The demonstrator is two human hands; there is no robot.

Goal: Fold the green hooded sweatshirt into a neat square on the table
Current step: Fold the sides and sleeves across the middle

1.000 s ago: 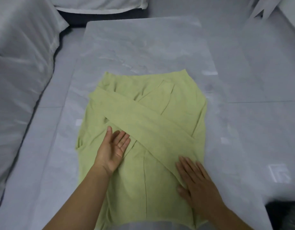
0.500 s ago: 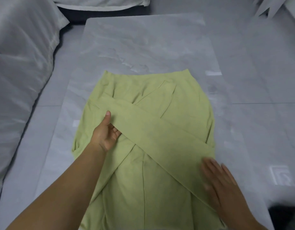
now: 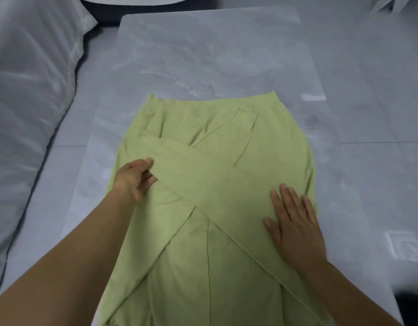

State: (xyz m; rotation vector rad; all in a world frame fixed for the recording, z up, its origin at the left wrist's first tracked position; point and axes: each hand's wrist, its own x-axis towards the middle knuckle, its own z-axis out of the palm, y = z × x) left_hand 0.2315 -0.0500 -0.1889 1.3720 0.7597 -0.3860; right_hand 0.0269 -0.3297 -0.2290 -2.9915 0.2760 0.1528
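Your left hand (image 3: 135, 178) seems to pinch the top sleeve (image 3: 203, 175) of the green sweatshirt (image 3: 226, 267); your right hand (image 3: 295, 225) lies flat and open on it

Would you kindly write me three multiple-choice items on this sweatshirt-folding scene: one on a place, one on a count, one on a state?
1. Where does the right hand rest?
A. On the sweatshirt's right side
B. On the cushion
C. On bare table

2. How many sleeves cross over the green sweatshirt?
A. None
B. Two
C. Four

3. What is the left hand doing?
A. Lying flat, palm down
B. Hanging off the table
C. Gripping the edge of the upper sleeve

Answers: 1 A, the palm lies flat on green fabric near its right edge; 2 B, two bands form an X; 3 C, the thumb sits above the sleeve's edge and the fingers curl under it.
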